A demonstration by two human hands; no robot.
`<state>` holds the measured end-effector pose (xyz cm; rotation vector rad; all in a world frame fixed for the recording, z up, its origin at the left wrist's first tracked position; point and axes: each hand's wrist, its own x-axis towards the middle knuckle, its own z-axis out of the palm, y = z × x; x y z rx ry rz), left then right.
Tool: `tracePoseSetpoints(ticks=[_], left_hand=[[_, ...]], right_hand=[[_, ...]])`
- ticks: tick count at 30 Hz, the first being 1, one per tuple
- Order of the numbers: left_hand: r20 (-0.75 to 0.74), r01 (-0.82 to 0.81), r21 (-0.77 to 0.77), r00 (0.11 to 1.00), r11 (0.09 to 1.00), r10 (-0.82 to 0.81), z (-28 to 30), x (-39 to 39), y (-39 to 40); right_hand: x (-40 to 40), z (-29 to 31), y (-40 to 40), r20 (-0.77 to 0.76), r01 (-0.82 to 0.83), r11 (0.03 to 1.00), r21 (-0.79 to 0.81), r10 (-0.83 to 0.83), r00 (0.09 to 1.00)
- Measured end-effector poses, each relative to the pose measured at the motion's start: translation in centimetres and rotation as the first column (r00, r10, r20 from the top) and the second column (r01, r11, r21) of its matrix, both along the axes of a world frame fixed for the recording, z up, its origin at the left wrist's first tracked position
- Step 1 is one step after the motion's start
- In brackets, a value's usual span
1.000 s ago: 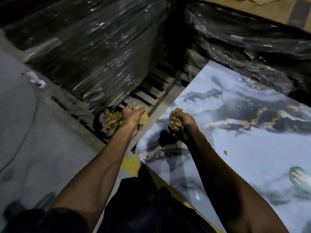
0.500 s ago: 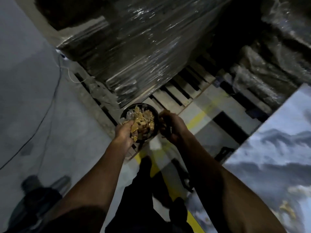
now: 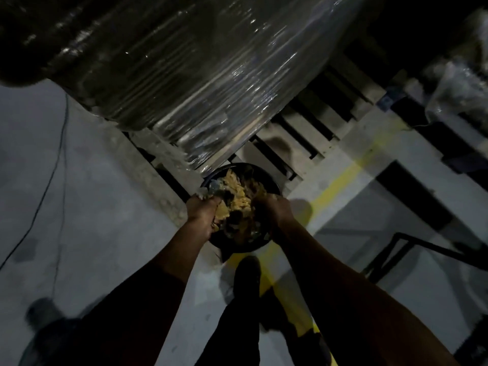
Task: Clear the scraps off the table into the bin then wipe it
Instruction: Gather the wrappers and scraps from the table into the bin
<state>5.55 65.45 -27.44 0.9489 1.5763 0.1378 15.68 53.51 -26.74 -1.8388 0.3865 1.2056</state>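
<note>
Both hands were down over the black bin (image 3: 274,184): my left hand (image 3: 202,211) at its near-left rim, my right hand (image 3: 272,208) at the near-right. I couldn't tell whether their fingers were spread or curled; the view was too dark. Yellowish scraps (image 3: 239,192) lay heaped inside. I judged them light, dry and crumbly, best scooped in loose handfuls, not pinched. No label or writing could be read anywhere.
</note>
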Motion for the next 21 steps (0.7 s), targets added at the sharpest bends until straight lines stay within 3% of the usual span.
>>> tracePoseSetpoints(ticks=[4,8,14,17,21], left_hand=[[-0.048,0.155,0.066,0.987,0.986,-0.152,-3.3,0.8,1.2],[-0.057,0.270,0.024,0.962,0.962,-0.269,-5.5,1.0,1.9],[0.007,0.313,-0.013,0.950,0.950,-0.313,-5.8,1.2,2.0],[0.104,0.249,-0.084,0.965,0.965,-0.240,-5.5,1.5,1.8],[0.132,0.152,-0.187,0.983,0.971,-0.128,-5.3,1.4,1.3]], right_hand=[[0.3,-2.6,2.6,0.004,-0.029,0.999,0.036,0.029,1.000],[0.5,-4.5,4.5,0.056,-0.025,0.999,0.044,0.022,0.998],[0.5,-5.5,5.1,0.135,-0.204,0.973,-0.106,0.217,0.967],[0.3,-5.5,4.8,0.121,-0.221,0.972,-0.086,0.230,0.966],[0.4,-4.6,4.7,0.029,-0.040,0.999,0.032,0.039,0.999]])
